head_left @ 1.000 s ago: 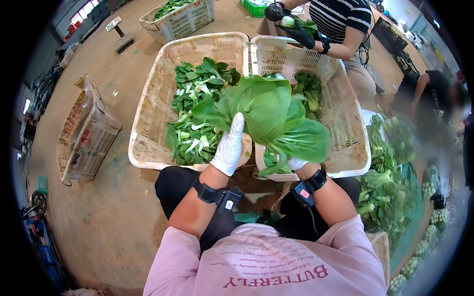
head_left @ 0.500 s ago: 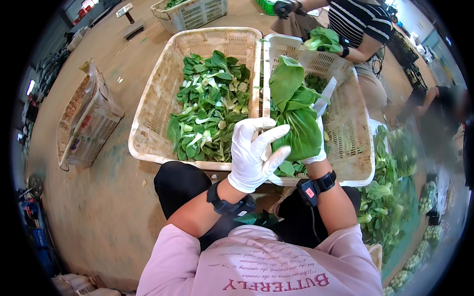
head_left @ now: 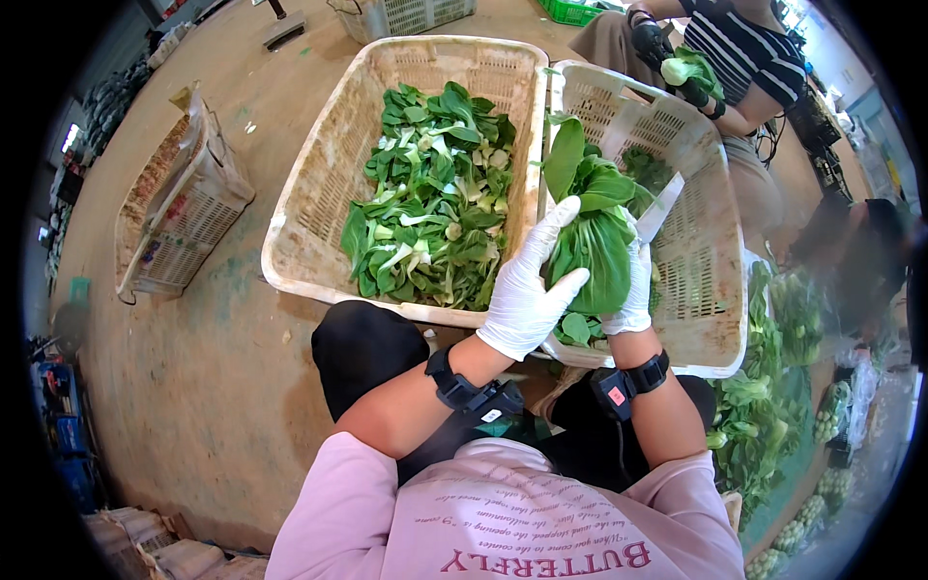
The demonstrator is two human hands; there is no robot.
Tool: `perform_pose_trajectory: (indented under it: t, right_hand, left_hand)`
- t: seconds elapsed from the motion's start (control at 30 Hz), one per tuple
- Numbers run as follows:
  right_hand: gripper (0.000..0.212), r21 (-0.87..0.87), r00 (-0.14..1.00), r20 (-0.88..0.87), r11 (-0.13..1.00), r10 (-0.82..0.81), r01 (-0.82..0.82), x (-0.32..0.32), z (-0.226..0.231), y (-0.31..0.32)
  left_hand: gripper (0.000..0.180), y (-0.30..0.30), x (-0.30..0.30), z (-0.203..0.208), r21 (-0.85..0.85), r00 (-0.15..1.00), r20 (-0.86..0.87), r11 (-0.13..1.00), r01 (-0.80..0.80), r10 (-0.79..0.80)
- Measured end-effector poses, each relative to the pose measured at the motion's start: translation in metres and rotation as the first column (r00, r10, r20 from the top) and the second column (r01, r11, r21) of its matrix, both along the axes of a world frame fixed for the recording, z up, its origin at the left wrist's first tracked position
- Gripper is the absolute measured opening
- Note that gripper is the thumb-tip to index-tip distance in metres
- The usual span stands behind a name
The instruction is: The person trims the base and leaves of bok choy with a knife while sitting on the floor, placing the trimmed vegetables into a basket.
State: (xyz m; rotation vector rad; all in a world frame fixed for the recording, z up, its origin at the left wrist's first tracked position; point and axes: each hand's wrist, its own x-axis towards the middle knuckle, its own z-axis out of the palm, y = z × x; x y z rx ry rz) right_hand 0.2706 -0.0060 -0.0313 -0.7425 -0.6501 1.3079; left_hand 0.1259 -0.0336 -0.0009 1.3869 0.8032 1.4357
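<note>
A leafy green bok choy (head_left: 592,253) is held upright over the near side of the right-hand crate. My left hand (head_left: 534,282), in a white glove, closes on its left side, with index finger and thumb lying along the leaves. From the right my right hand (head_left: 633,292), also gloved, grips it, most of its fingers hidden behind the leaves. A pale flat blade (head_left: 662,209), like a knife's, juts up and right beside that hand; its handle is hidden. Trimmed bok choy leaves (head_left: 425,208) fill the bottom of the left crate (head_left: 314,227).
The right crate (head_left: 720,319) holds some greens. More bok choy (head_left: 759,416) is heaped at my right. Across the crates a person in dark gloves (head_left: 652,43) holds another bok choy (head_left: 691,70). A dirty crate (head_left: 184,208) stands at left; another (head_left: 416,17) is beyond.
My left hand has moved up and right, its fingers now closer around the bok choy. The person opposite has turned their bok choy stem-side around. The whole view has shifted slightly.
</note>
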Motion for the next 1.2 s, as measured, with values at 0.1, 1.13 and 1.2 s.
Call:
perform_pose_trajectory:
  t: [0.1,1.13,1.2]
  right_hand:
    - [0.037,-0.016,0.998,0.010,0.998,-0.064,0.064,0.001,-0.002,0.001]
    - [0.037,0.000,0.912,0.194,0.930,-0.361,0.368,0.029,0.028,0.009]
    - [0.041,0.037,0.877,0.313,0.927,-0.365,0.372,0.026,0.043,0.000]
  left_hand:
    - [0.052,0.005,-0.011,-0.004,-0.120,0.981,0.028,0.974,0.194,-0.192]
    - [0.022,0.055,-0.092,0.005,-0.221,0.797,0.150,0.806,-0.549,0.584]
    - [0.031,0.058,-0.093,0.002,-0.041,0.762,-0.005,0.762,-0.647,0.647]
